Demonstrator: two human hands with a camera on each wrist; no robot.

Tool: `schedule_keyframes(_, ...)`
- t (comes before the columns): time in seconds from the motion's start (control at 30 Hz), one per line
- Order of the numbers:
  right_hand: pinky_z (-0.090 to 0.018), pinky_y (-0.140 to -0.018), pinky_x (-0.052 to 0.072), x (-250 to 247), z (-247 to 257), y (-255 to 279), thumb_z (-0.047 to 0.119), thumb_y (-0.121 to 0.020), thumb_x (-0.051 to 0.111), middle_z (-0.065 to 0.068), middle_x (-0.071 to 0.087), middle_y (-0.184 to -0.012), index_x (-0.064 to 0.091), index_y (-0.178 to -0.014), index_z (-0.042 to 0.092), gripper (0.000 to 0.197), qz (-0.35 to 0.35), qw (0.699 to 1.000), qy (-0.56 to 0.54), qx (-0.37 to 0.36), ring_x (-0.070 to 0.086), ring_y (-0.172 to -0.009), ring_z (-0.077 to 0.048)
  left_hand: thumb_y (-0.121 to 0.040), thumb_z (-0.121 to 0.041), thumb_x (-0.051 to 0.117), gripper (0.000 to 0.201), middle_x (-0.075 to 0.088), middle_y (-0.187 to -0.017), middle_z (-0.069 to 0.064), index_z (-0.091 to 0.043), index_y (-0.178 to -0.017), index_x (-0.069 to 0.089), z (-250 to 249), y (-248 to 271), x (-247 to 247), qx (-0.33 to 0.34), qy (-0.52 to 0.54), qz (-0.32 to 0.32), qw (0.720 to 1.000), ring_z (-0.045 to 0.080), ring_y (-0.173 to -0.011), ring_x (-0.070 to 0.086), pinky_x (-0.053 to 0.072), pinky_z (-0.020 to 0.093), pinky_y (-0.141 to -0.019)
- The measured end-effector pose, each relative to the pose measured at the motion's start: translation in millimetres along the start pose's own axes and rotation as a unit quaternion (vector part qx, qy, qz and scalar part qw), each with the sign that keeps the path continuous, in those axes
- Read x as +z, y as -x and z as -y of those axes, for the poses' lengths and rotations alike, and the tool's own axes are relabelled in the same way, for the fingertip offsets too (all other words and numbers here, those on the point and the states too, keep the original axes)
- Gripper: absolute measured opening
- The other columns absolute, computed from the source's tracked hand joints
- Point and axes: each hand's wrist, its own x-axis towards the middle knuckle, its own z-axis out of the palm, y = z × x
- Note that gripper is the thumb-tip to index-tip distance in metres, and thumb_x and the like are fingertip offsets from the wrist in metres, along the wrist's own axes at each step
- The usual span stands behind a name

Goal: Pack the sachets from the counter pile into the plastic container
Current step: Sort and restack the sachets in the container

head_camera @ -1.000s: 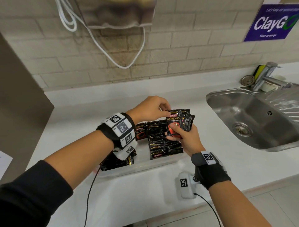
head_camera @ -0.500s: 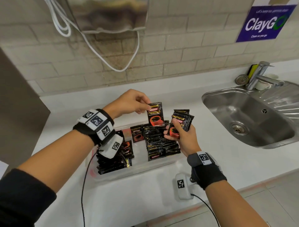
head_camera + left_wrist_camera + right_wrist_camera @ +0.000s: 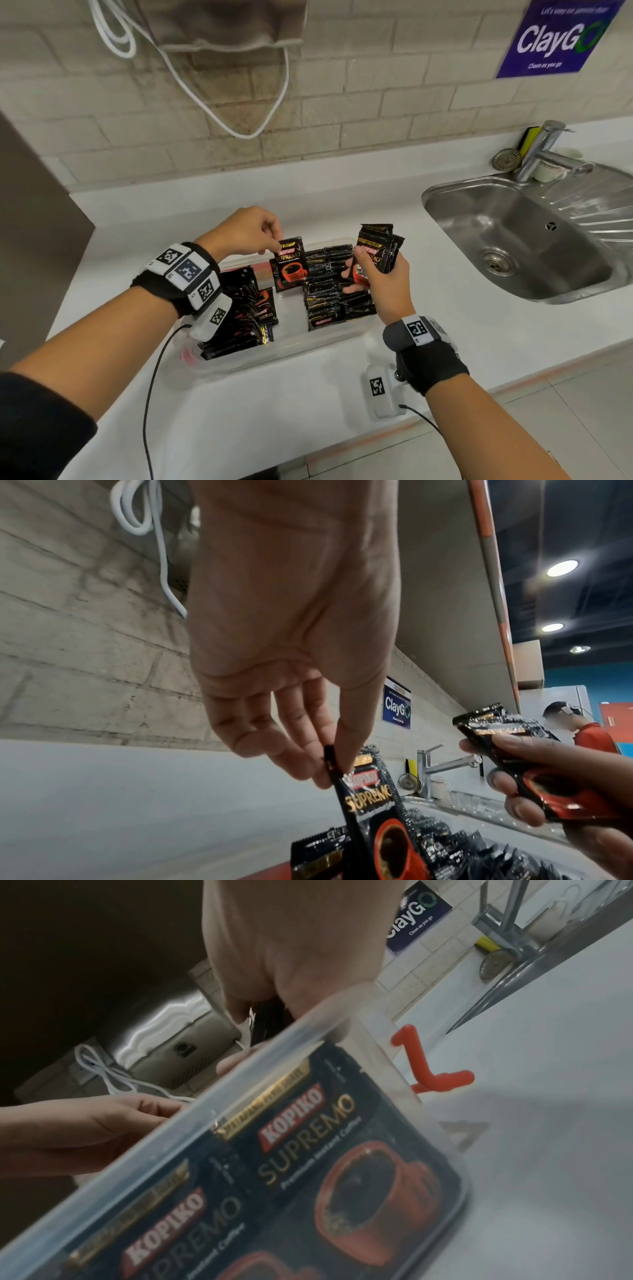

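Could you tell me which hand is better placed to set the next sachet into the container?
Left. The left hand already pinches a single sachet by its top, upright over the container. The right hand is holding the stack.

The light is even and bright from above; round ceiling lamps [image 3: 561, 568] glare in the left wrist view. The white counter [image 3: 274, 411] carries soft shadows. Straight lines bend at the edges. The right wrist view is blurred and dark at left.
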Motion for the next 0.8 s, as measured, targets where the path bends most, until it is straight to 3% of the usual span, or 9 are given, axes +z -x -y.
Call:
schedule_keyframes(0.2,-0.036,-0.054,0.06,1,0,-1,0.023,-0.095,0.068,-0.022,0.07,-0.089,0.063,-0.109,0.004,0.024,-0.002,1.0,0.009,0.006,0.072,-0.076,-0.033,-0.081,-0.014,0.082,0.012,0.073,-0.077,0.001,-0.017,-0.083,0.071,2,-2,1,-0.006,-0.017,0.018,1.0,0.009,-0.061,0.065,0.048,0.025,-0.067)
schedule_keyframes(0.5,-0.037,-0.058,0.061,-1,0,-1,0.023,-0.095,0.068,-0.016,0.071,-0.087,0.064,-0.109,0.005,0.024,0.005,1.0,0.002,0.004,0.072,-0.076,-0.033,-0.083,-0.011,0.078,0.012,0.069,-0.08,-0.004,-0.021,-0.083,0.071,1,3,-12,0.007,-0.024,-0.011,1.0,0.005,-0.066,0.061,0.042,0.019,-0.061)
schedule_keyframes(0.7,-0.038,-0.06,0.061,-2,-2,-2,0.024,-0.095,0.069,-0.017,0.071,-0.088,0.064,-0.11,0.005,0.025,0.005,1.0,-0.001,0.006,0.073,-0.078,-0.034,-0.083,-0.008,0.077,0.013,0.066,-0.078,-0.006,-0.018,-0.082,0.068,-4,6,9,0.005,-0.102,0.009,0.995,0.01,-0.075,0.063,0.044,0.025,-0.069)
schedule_keyframes(0.8,-0.038,-0.06,0.061,-2,-2,-1,0.025,-0.095,0.069,-0.018,0.071,-0.089,0.065,-0.109,0.006,0.024,0.007,1.0,0.002,0.005,0.073,-0.079,-0.035,-0.086,-0.005,0.071,0.017,0.065,-0.078,-0.005,-0.019,-0.078,0.065,-6,8,24,-0.008,-0.157,-0.003,0.987,0.011,-0.073,0.062,0.046,0.026,-0.065)
